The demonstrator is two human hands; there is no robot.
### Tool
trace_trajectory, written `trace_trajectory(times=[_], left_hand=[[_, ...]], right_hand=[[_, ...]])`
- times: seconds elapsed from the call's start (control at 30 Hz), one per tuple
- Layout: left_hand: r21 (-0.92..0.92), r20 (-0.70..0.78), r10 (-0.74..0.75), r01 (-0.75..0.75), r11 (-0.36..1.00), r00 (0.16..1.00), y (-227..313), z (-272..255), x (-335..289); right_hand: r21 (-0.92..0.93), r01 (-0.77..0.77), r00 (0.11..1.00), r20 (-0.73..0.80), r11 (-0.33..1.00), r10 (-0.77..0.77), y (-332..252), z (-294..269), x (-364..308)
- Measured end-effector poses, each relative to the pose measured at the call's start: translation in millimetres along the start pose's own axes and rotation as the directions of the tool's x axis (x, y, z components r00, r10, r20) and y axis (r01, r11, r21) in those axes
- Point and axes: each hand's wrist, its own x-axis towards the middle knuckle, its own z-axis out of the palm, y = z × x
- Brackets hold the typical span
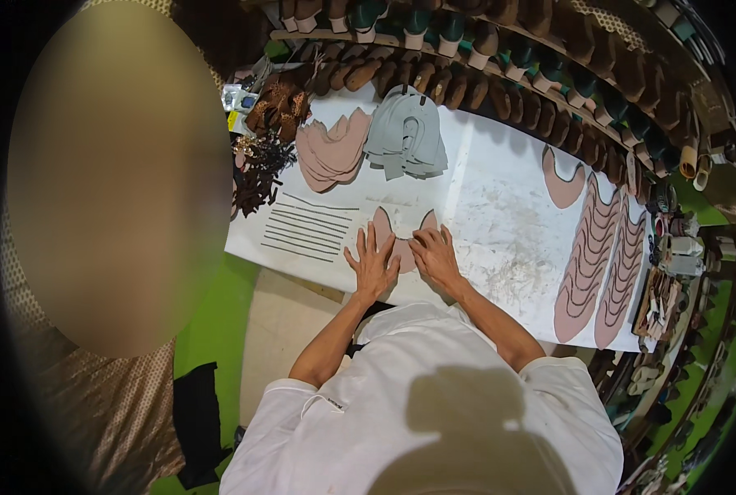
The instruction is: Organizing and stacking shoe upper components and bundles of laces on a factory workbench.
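Note:
A pink U-shaped shoe upper piece [396, 254] lies flat on the white table in front of me. A thin dark strip [427, 218] follows its inner edge. My left hand [372, 266] rests on the left side of the piece, fingers stretched and spread. My right hand [436, 256] is on the right side, its fingers bent and closed at the inner edge on the dark strip. The fingertips partly hide that edge. Left of my hands, several loose dark strips [306, 233] lie in rows on the table.
Stacks of pink pieces [332, 153] and grey pieces [407, 136] sit at the back left, beside dark scraps [261, 169]. Overlapping pink edged pieces [587, 260] line the table's right side; a single one [563, 183] lies behind them. Shelves of heeled shoes [483, 45] curve along the back.

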Motion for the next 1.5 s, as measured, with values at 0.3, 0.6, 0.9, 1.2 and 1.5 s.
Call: trace_trajectory(times=[0.3,0.6,0.9,1.2,1.5], left_hand=[[0.060,-0.119,-0.213,0.221,0.973,0.970,-11,12,16],[-0.277,-0.133,-0.467,0.419,0.865,0.874,-9,-3,32],[-0.553,-0.114,-0.495,0.358,0.752,0.862,1,-25,19],[-0.597,0.006,-0.229,0.187,0.780,0.973,60,-16,-18],[-0.604,0.098,-0.092,0.133,0.786,0.991,106,37,-80]], right_hand=[[-0.015,-0.425,0.884,-0.224,0.905,0.411,-4,0,-19],[0.273,-0.539,0.772,-0.217,0.797,0.597,2,8,-8],[0.447,-0.484,0.698,-0.322,0.753,0.640,2,-29,-8],[0.541,-0.511,0.592,-0.342,0.668,0.730,9,-73,-89],[0.495,-0.640,0.490,-0.326,0.588,0.808,11,-86,-215]])
